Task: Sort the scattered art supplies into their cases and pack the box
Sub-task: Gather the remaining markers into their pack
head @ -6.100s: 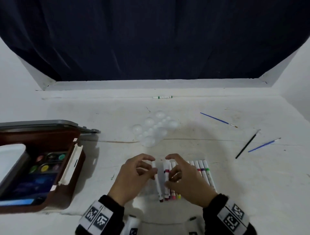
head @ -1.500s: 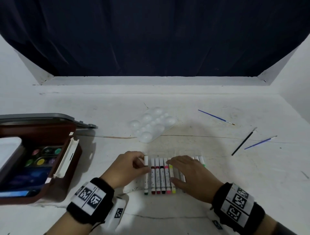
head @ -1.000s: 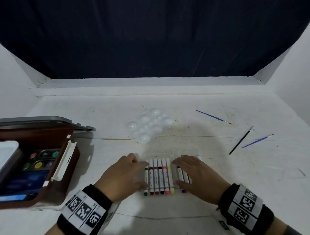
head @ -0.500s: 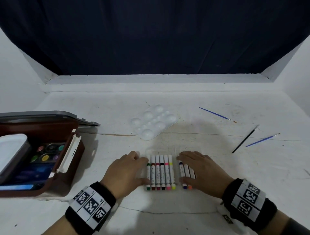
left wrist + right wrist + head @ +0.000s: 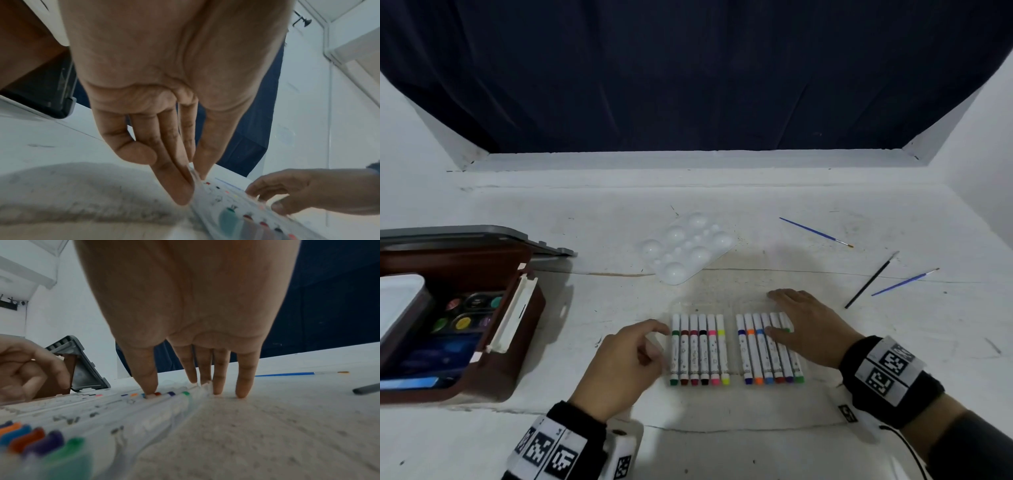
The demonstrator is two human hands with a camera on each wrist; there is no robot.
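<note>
White tabletop (image 5: pixel 722 205) runs back to a dark blue curtain (image 5: pixel 688 68) at 12 o'clock. Near the front centre lies a clear plastic marker case (image 5: pixel 734 305) holding twelve markers in two groups of six: a left group (image 5: pixel 700 349) capped green, dark red, red, black, pink and yellow, and a right group (image 5: pixel 763 353) capped blue, orange, light blue, red, purple and green, with a narrow gap between them.

At 9 o'clock of the case, the left hand (image 5: pixel 623 366) has its fingers bent, fingertips (image 5: pixel 183 193) touching the case's left edge beside the green marker; it clamps nothing. At 3 o'clock, the right hand (image 5: pixel 808 329) lies flat with straight, spread fingers, its thumb (image 5: pixel 148 382) pressing down on the right group while the other fingers reach the table past the case's far right corner.

An open brown art box (image 5: pixel 517 359) sits at 9 o'clock, well apart, with round paint pans (image 5: pixel 462 322) inside. A white mixing palette (image 5: pixel 685 246) lies at 12 o'clock of the case. Toward 2 o'clock lie a blue brush (image 5: pixel 815 232), a black brush (image 5: pixel 869 281) and a second blue brush (image 5: pixel 904 281), all loose on the table.
</note>
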